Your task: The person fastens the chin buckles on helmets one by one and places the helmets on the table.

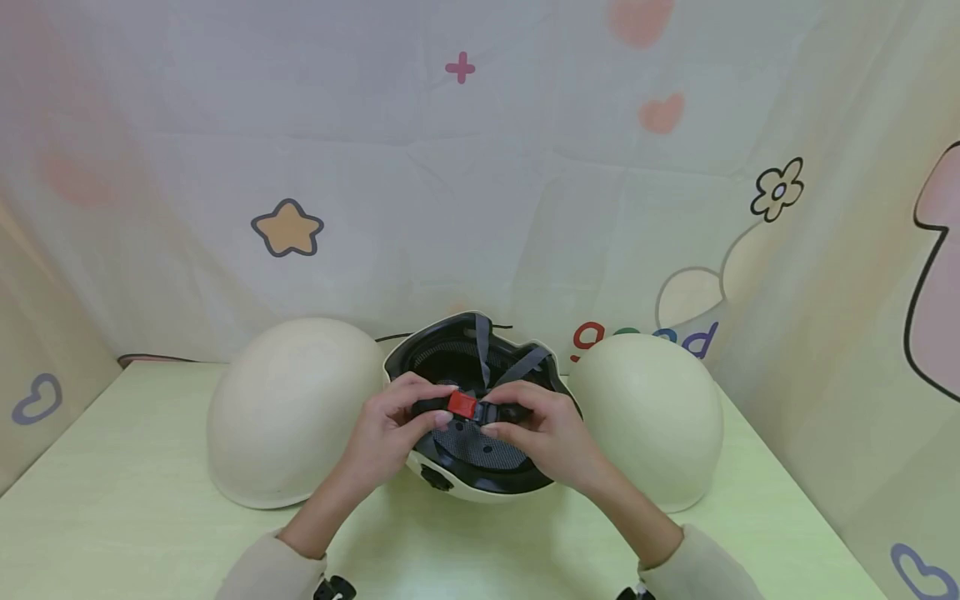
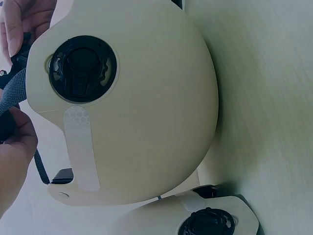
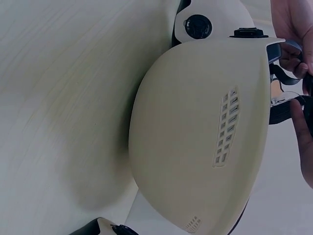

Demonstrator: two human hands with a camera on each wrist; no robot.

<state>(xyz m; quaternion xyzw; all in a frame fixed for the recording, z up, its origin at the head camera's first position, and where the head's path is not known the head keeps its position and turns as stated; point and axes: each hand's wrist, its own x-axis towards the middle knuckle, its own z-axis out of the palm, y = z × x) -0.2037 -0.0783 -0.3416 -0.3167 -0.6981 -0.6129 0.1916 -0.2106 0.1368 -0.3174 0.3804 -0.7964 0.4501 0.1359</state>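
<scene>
A cream helmet [image 1: 491,497] lies upside down with its black padded inside facing up, between two others. Above its opening, the left hand [image 1: 390,429] pinches the red part of a strap buckle [image 1: 462,404] between thumb and fingers. From the other side the right hand [image 1: 558,429] pinches the buckle's black end, where it meets the red part. Grey straps [image 1: 525,365] run from the buckle area to the far rim. In the left wrist view, a black round dial [image 2: 83,69] sits on the helmet's side; the right wrist view shows vent slots [image 3: 227,128].
A cream helmet [image 1: 296,417] stands dome up at the left, another [image 1: 652,417] at the right, both close beside the middle one. They rest on a pale green table [image 1: 112,517]. A printed curtain [image 1: 420,208] hangs behind and along both sides.
</scene>
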